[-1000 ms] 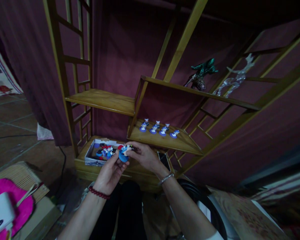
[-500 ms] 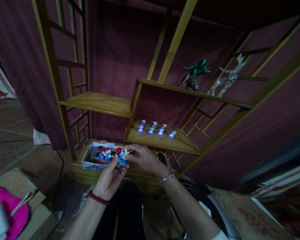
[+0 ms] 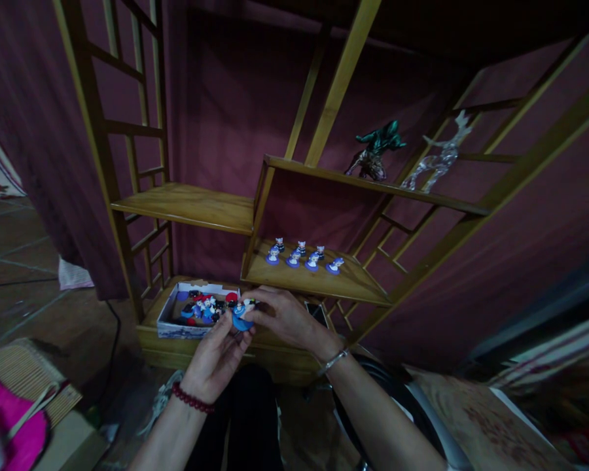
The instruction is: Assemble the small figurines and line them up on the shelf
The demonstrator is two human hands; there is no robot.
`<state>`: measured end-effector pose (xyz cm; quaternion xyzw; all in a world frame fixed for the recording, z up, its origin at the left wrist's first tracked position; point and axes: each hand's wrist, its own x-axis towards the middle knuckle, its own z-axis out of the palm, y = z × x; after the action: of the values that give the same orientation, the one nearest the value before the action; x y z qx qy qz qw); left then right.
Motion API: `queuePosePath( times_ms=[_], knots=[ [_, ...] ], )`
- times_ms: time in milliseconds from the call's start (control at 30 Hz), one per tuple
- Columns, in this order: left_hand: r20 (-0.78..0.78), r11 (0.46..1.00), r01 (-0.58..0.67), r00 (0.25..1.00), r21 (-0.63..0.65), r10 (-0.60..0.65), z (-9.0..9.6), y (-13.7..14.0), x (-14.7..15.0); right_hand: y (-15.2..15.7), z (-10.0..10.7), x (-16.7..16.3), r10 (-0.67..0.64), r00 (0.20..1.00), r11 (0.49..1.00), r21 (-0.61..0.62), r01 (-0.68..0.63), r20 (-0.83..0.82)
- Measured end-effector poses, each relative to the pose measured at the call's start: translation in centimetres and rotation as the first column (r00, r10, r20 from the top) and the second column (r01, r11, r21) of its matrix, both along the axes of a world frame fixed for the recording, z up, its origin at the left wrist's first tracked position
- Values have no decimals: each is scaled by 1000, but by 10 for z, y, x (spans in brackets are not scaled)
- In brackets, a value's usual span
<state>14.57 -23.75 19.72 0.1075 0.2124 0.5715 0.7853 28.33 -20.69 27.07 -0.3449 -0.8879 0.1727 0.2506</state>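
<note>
Between my two hands is a small figurine [image 3: 243, 315] with a blue round base and a white and blue body. My left hand [image 3: 220, 350] grips the base from below, its thumb against the edge. The fingers of my right hand [image 3: 285, 317] are closed on the upper part and partly hide it. Just left of my hands is an open cardboard box [image 3: 181, 331] holding several jumbled figurines [image 3: 205, 307] in blue, red, white and black. On the shelf beyond, several small purple-based figurines [image 3: 294, 259] stand in two rows.
A dark green statuette [image 3: 379, 149] and a clear deer figure [image 3: 438, 157] stand on the upper right shelf [image 3: 324, 171]. A bare wooden shelf [image 3: 186, 204] is at left. A black stool [image 3: 353, 399] is by my right forearm, and a pink item [image 3: 22, 425] lies lower left.
My view has shifted slightly, so the scene sits a little differently. Both hands still hold the blue-based figurine, which appears slightly turned between my fingers.
</note>
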Motion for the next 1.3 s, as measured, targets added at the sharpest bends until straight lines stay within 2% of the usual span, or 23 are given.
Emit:
queuePosePath(
  times_ms=[467,667,767,867,1067,1300],
  knots=[
    [37,999,-10,999,44,8,-4,0,3,-5,1,-1,12,998,995,96,-18,54],
    [24,1000,-11,1000,28,10,-2,-1,2,-9,11,-2,17,986,994,106,-34,163],
    [40,999,-48,998,5,48,-2,-3,2,-11,12,-2,12,982,993,114,-34,187],
    [55,997,-72,996,-14,72,-4,-5,2,-11,10,-3,-4,985,994,108,-15,174],
    [63,999,-40,997,-19,41,-4,-4,0,-9,6,-3,6,994,998,58,-12,110],
    [85,998,-49,995,-26,51,-6,-1,0,-5,-5,-3,-85,996,996,-10,85,-4]
  ],
)
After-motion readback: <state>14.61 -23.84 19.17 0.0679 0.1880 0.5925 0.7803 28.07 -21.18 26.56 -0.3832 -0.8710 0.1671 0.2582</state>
